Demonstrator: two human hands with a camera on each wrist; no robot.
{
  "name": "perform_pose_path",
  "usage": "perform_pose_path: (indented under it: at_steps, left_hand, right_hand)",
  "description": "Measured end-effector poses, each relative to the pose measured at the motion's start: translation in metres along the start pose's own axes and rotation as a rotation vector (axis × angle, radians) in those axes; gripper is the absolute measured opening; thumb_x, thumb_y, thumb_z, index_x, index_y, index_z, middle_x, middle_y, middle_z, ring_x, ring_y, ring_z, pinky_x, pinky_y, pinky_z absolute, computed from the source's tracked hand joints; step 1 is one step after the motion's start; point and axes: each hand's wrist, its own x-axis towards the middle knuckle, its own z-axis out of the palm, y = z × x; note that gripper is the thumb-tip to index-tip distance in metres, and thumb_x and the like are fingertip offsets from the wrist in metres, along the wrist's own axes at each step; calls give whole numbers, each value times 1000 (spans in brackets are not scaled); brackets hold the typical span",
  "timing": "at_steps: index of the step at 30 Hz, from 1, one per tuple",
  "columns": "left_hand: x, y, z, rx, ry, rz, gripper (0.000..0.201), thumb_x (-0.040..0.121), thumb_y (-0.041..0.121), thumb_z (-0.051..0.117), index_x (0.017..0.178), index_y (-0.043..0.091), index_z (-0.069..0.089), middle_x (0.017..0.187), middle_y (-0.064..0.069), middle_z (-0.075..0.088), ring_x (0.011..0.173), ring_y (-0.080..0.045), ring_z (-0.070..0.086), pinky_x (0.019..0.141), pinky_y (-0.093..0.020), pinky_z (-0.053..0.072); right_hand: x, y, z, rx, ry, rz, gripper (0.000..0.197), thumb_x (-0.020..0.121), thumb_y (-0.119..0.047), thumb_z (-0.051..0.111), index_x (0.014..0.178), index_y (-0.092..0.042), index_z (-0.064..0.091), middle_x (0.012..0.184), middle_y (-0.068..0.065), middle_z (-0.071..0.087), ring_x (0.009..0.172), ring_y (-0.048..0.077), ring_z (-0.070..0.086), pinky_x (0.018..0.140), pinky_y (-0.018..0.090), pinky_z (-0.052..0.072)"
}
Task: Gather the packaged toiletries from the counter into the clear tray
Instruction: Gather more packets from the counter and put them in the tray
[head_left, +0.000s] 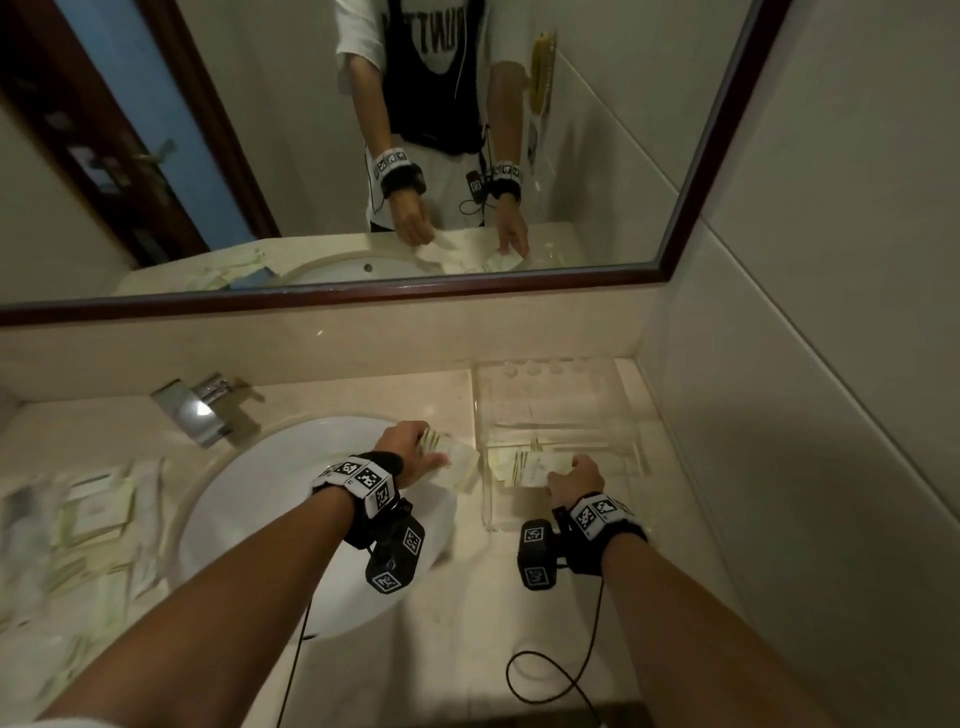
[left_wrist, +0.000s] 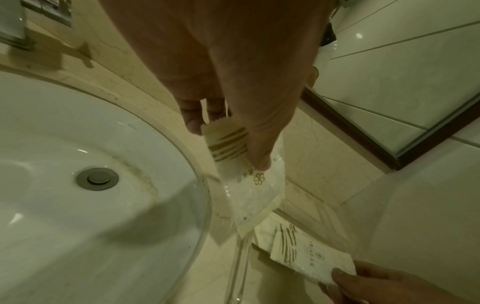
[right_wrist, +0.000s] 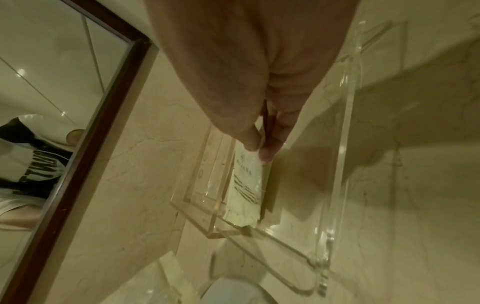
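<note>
A clear acrylic tray (head_left: 613, 415) stands on the counter right of the sink, against the side wall. My right hand (head_left: 574, 475) pinches a white packet with gold stripes (right_wrist: 246, 191) between thumb and fingers, down inside the clear tray (right_wrist: 345, 144). My left hand (head_left: 415, 449) holds a small stack of similar white packets (left_wrist: 249, 185) above the sink's right rim, just left of the tray's wall. The right hand's packet (left_wrist: 306, 257) shows low in the left wrist view too. More packets (head_left: 93, 514) lie blurred on the counter left of the sink.
A white round sink (head_left: 291, 519) with a chrome tap (head_left: 200, 408) fills the counter's middle. A dark-framed mirror (head_left: 363, 299) hangs above the backsplash. A tiled wall (head_left: 805, 415) closes the right side. A black cable (head_left: 561, 670) trails on the counter's front.
</note>
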Motion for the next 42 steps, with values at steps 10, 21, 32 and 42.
perform_pose_path:
  at_steps: [10,21,32,42]
  left_hand:
    - [17,6,7,-37,-21,-21,20,83,32,69,88,18,55,89,-2,62,83,-20,57,71,-27,43]
    - [28,-2,11,-78,-52,-50,18,84,30,68,92,17,58,97,-6,67,84,-20,59,74,-28,47]
    - [33,6,26,-336,-195,-87,25,89,25,62,109,11,58,101,-11,70,68,-20,71,56,-26,53]
    - [37,30,65,-822,-263,-273,34,87,-1,62,117,-14,55,92,-25,66,43,-15,65,46,-21,54]
  right_hand:
    - [13,-7,5,17,-42,-2,34,84,-8,59,118,-6,62,115,16,67,103,33,65,92,39,53]
    - [18,-18,14,-5,-56,4,31,87,-8,62,117,-3,60,113,15,67,76,20,62,71,22,44]
    - [13,-14,3,-51,76,-12,39,86,-19,66,117,-2,51,124,22,53,105,39,59,89,42,51]
    - [15,-8,-44,-92,180,-115,24,85,-16,62,105,-4,53,108,20,63,98,35,61,80,36,52]
